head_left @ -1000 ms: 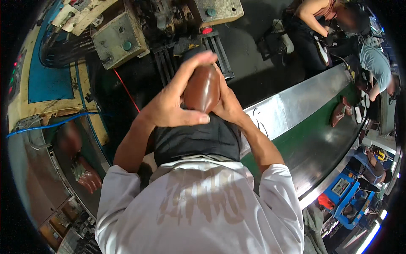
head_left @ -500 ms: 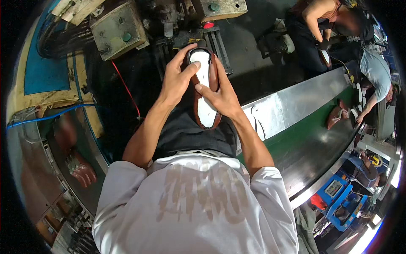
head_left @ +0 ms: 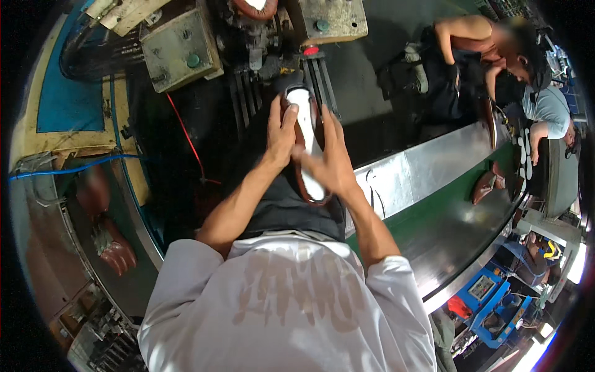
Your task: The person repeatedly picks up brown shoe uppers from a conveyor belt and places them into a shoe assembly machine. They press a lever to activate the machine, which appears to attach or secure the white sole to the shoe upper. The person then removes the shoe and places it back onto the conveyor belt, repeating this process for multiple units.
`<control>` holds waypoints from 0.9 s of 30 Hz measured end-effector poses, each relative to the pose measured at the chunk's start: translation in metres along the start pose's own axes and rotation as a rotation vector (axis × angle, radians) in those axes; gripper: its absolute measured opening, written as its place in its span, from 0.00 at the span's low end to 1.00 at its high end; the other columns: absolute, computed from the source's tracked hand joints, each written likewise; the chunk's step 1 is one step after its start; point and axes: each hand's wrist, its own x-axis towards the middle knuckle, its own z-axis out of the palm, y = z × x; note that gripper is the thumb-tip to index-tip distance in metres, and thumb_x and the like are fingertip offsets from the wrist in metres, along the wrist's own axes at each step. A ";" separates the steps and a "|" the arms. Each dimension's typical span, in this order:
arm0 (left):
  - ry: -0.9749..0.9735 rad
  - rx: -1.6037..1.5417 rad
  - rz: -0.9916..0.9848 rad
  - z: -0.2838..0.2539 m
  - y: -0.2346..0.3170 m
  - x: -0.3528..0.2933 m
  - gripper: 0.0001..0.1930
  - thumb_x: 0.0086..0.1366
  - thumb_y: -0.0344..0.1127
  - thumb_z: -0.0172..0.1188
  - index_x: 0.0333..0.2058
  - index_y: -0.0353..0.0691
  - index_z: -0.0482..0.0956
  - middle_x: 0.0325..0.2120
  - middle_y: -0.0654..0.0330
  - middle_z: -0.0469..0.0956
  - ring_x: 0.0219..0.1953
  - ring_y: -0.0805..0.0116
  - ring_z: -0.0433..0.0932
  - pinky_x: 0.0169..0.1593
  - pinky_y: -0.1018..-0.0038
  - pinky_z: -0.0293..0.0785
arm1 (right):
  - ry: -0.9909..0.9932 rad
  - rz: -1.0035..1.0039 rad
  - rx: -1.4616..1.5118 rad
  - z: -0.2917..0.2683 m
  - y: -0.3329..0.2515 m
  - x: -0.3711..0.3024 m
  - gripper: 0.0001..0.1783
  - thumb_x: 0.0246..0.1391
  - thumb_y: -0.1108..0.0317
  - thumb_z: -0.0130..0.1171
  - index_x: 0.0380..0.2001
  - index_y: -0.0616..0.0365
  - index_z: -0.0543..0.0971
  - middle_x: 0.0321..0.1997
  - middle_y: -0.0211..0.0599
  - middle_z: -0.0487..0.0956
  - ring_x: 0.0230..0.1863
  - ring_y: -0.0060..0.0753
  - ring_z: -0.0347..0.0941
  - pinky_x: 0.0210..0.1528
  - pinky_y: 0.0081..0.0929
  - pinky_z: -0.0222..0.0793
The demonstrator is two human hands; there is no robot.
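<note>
The shoe is white underside up between both hands, brown upper already turned over its edge, no outsole on. The left hand grips one side; blur hides whether the right hand is clamped. A machine blocks the space ahead; a belt runs rightward.

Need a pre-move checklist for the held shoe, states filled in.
1. Left grip on shoe: ok, thumb along its edge.
2. Right grip firm: cannot tell, thumb blurred.
3. Shoe's white face toward the camera: ok.
4. Second shoe fully in view: not ok, cut off at the top edge.
5. Red knob unpressed: cannot tell.
6. Nearest co-worker apart from the held shoe: ok, off to the right.
</note>
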 end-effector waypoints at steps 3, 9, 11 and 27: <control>0.200 -0.144 -0.118 -0.001 -0.017 0.011 0.32 0.77 0.43 0.60 0.73 0.35 0.63 0.64 0.50 0.73 0.65 0.60 0.71 0.70 0.65 0.66 | -0.094 -0.128 -0.581 -0.002 -0.021 -0.048 0.53 0.49 0.61 0.79 0.78 0.36 0.66 0.83 0.66 0.48 0.74 0.75 0.58 0.73 0.57 0.66; -0.075 0.526 0.208 -0.032 0.024 0.058 0.22 0.74 0.38 0.64 0.61 0.33 0.80 0.55 0.48 0.85 0.56 0.60 0.82 0.59 0.66 0.75 | -0.007 -0.247 -0.584 0.013 0.020 -0.063 0.47 0.49 0.66 0.76 0.73 0.31 0.72 0.83 0.67 0.46 0.68 0.79 0.60 0.65 0.62 0.73; -0.138 0.593 0.131 -0.037 0.022 0.068 0.15 0.74 0.36 0.63 0.51 0.29 0.86 0.46 0.49 0.89 0.50 0.63 0.86 0.58 0.68 0.78 | 0.005 -0.315 -0.587 0.013 0.022 -0.065 0.46 0.49 0.65 0.76 0.73 0.31 0.73 0.83 0.67 0.45 0.68 0.78 0.61 0.64 0.62 0.74; 0.196 0.388 0.319 -0.103 0.071 0.185 0.20 0.78 0.45 0.60 0.51 0.29 0.83 0.49 0.58 0.85 0.53 0.63 0.81 0.59 0.65 0.76 | 0.174 -0.274 -0.308 -0.044 0.005 -0.016 0.32 0.50 0.68 0.77 0.62 0.45 0.85 0.80 0.69 0.57 0.72 0.72 0.65 0.72 0.54 0.66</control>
